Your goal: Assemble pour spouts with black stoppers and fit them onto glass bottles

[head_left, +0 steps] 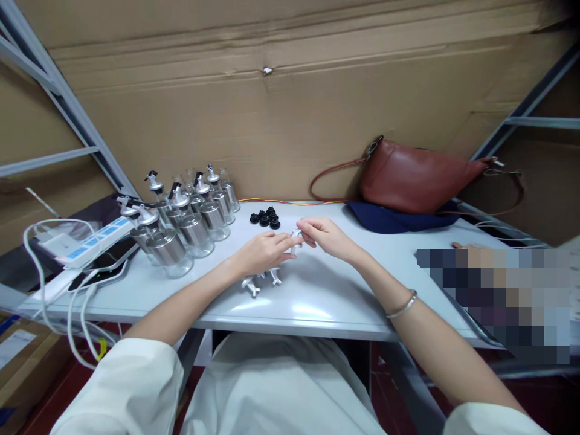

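Above the middle of the table my left hand and my right hand meet at a small silver pour spout. The left fingers reach forward and grip it from the left. My right thumb and fingers pinch it from the other side; the fingers partly hide it. On the table below my left hand lie loose silver pour spouts, partly covered by that hand. Just beyond the hands sits a cluster of black stoppers.
Several glass bottles with steel sleeves and spouts stand at the left. Beside them are a power strip and white cables. A brown bag rests on dark blue cloth at back right. Cardboard walls the rear.
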A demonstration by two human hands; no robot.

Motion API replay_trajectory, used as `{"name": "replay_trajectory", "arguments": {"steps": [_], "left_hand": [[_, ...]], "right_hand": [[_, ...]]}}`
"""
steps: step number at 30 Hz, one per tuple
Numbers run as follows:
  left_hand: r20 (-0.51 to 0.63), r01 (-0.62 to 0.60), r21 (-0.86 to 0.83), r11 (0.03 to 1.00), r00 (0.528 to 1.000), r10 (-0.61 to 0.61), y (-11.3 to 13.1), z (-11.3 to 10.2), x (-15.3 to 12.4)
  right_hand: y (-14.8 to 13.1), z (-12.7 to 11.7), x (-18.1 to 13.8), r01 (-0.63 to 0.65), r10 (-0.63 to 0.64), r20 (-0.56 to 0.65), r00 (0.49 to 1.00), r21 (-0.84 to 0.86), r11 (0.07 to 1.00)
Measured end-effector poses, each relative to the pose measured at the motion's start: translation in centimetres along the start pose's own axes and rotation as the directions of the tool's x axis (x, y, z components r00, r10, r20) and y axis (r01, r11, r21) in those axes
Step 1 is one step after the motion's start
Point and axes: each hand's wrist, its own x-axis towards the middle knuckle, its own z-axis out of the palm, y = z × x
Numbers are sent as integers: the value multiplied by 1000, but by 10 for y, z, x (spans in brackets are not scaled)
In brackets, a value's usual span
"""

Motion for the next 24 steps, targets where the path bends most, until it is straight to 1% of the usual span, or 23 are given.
{"name": "replay_trajectory", "arguments": {"steps": [3, 5, 8, 10, 11, 13, 15, 16, 17, 18, 19, 20, 22, 24], "left_hand": [[-13, -18, 11, 1000, 1000, 18, 0, 0, 0], [-9, -20, 11, 1000, 1000, 20, -1, 1, 0], [20, -13, 11, 1000, 1000, 13, -2, 2, -1], [13, -4, -10, 1000, 1000, 4, -3, 3, -2], [-7, 8, -47, 999, 1000, -9, -4, 4, -2], [-85, 36, -151, 988, 995, -49, -6, 4, -4], [-159, 99, -213, 972, 978, -135, -11, 3, -5], [-172, 160, -205, 965, 965, -197, -15, 4, -5], [-161, 237, -173, 956, 951, -265, -20, 4, -5], [-120, 322, -121, 939, 934, -336, -26, 6, -5], [-63, 396, -63, 916, 914, -400, -33, 8, -4], [-1, 447, -7, 895, 895, -447, -40, 10, -3], [100, 477, 61, 877, 871, -481, -55, 18, 0], [150, 469, 71, 880, 868, -474, -68, 25, 3]], "right_hand": [[1, 1, 1, -24, 23, -19, 1000, -33, 999], [1, 1, 0, -31, 30, -7, 1000, -44, 999], [-3, 2, -1, -12, 14, 29, 999, -85, 996], [-5, 3, -1, 0, 3, 25, 1000, -119, 993], [-6, 3, -1, 0, 0, 5, 1000, -127, 992], [-6, 2, -1, -2, -6, -61, 998, -120, 993], [-4, 0, 0, -5, -10, -146, 989, -103, 995], [-3, -1, 1, -5, -13, -182, 983, -97, 995], [-2, -2, 1, -3, -17, -209, 978, -92, 996], [-1, -3, 2, 0, -20, -226, 974, -88, 996], [-1, -4, 2, 3, -23, -233, 972, -87, 996], [0, -4, 2, 6, -26, -233, 972, -88, 996], [-1, -4, 2, 11, -31, -224, 974, -90, 996], [-2, -4, 2, 15, -34, -215, 976, -89, 996]]}}
